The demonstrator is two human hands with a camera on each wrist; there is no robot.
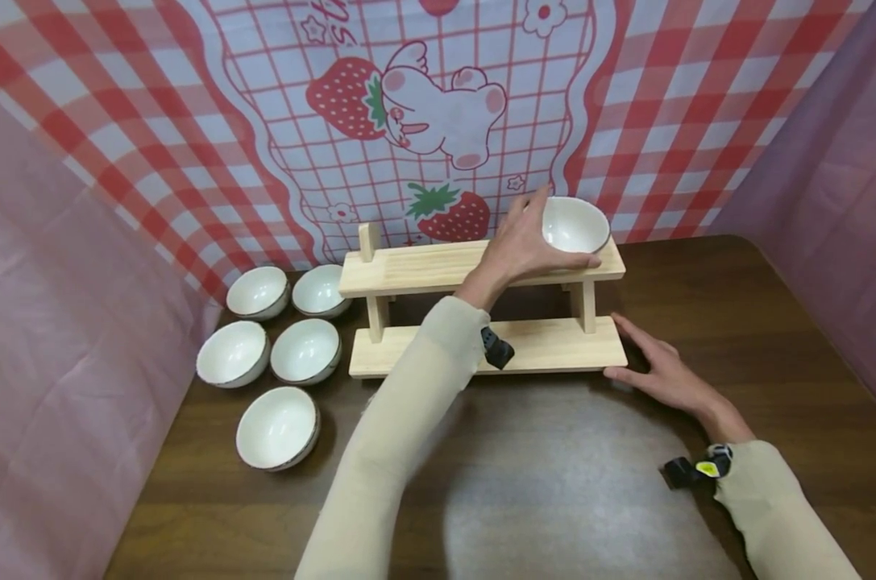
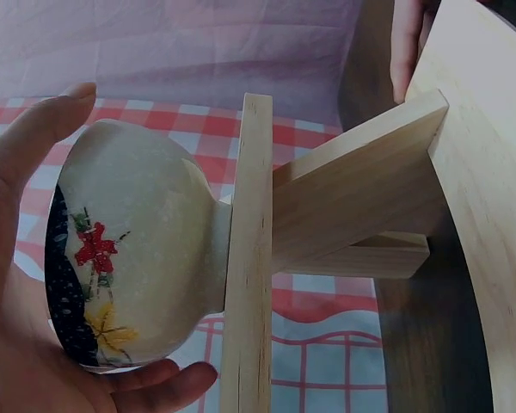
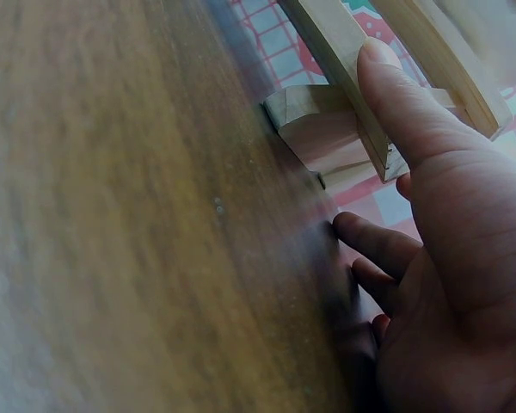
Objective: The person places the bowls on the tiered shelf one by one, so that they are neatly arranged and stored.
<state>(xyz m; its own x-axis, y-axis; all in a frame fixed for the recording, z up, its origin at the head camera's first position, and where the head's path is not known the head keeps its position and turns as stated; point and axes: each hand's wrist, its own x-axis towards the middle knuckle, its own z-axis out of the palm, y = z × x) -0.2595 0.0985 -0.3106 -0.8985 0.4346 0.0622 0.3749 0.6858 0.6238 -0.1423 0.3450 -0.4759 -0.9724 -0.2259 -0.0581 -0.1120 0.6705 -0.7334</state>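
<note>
A white bowl stands at the right end of the upper board of a two-tier wooden shelf. My left hand holds this bowl, thumb on one side and fingers on the other. The left wrist view shows red and yellow flowers and a dark band on the bowl's outside, with its foot against the board. At the right end of the lower board, my right hand rests with fingers extended. Its thumb touches the board's edge in the right wrist view.
Several more white bowls stand on the brown table left of the shelf. A short wooden peg rises at the upper board's left end. Behind hangs a red-checked cloth, with pink cloth at the sides.
</note>
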